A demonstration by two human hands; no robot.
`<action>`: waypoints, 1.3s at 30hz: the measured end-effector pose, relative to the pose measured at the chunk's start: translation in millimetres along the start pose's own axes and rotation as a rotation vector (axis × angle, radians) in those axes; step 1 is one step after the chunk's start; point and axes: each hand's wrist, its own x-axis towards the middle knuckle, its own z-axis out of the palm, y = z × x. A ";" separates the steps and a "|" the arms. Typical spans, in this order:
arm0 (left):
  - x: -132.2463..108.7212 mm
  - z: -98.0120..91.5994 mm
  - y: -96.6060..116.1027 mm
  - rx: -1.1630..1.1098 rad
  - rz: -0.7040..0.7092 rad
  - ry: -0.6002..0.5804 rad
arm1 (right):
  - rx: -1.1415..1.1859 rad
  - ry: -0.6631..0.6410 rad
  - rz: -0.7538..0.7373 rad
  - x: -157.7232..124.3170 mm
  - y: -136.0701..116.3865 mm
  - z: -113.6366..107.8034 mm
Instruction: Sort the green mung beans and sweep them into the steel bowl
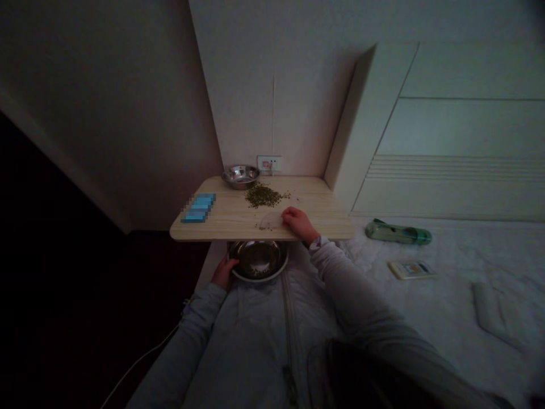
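My left hand (224, 272) grips the left rim of a metal bowl (258, 258) below the table's front edge, at my lap. Some small grains lie inside that bowl near its front. My right hand (300, 222) is closed on the right side of a thin, clear plastic piece (271, 220), which rests low over the tabletop. A few loose grains lie around the plastic. Behind it a pile of small green grains, like mung beans (263, 195), spreads over the wooden table (230, 218).
A second metal bowl (240, 177) stands at the table's back left, by the wall socket (269, 163). A blurred blue object (198, 208) lies on the left. On the bed to the right are a green bottle (398, 233) and a phone (411, 270).
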 end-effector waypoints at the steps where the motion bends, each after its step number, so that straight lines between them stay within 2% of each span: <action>1: 0.3 -0.4 -0.3 0.005 -0.001 -0.004 | -0.004 0.003 0.001 0.0 -0.1 -0.1; 11: 2.4 -0.8 0.0 0.017 0.011 0.019 | -0.001 0.003 0.013 -0.5 -1.9 -0.5; 16: 3.5 -2.6 -2.4 0.006 0.020 -0.020 | -0.013 0.001 -0.005 -0.9 -2.2 -1.0; 22: -0.8 1.9 1.5 -0.001 0.016 0.001 | -0.014 -0.001 -0.011 -1.2 -2.9 -1.3; 39: 5.8 -3.1 -4.9 -0.037 -0.004 -0.018 | 0.012 0.014 -0.025 0.9 0.8 -1.2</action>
